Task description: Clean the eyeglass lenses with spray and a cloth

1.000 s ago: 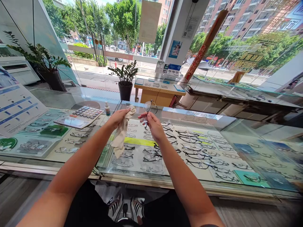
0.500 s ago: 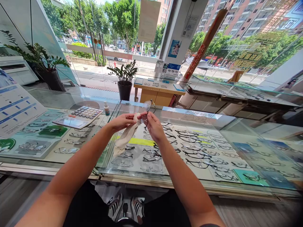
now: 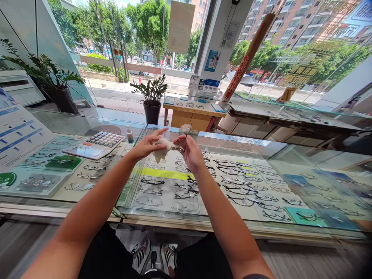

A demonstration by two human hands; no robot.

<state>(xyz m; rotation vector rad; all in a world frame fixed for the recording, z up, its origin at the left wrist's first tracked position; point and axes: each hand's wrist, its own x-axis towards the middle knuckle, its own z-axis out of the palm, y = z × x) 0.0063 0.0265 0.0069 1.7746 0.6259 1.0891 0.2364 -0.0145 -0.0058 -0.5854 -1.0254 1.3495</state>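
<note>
In my right hand [image 3: 192,154] is a pair of eyeglasses [image 3: 185,129], gripped by the frame, one round lens standing above my fingers. My left hand [image 3: 148,145] holds a beige cleaning cloth [image 3: 161,151] between thumb and fingers, with some fingers stretched out past it. The cloth is bunched and hangs just left of the glasses; I cannot tell whether it touches them. Both hands are above the glass display counter [image 3: 165,215].
Inside the counter lie rows of eyeglasses [image 3: 241,188]. To the left are a calculator [image 3: 107,139], a small spray bottle [image 3: 129,135] and a printed sheet [image 3: 23,131]. Beyond stand a potted plant [image 3: 152,112] and a wooden cabinet [image 3: 188,116].
My left hand has opened out somewhat, and the cloth has gone from a long hanging strip to a bunch higher up. The glasses have turned in my right hand.
</note>
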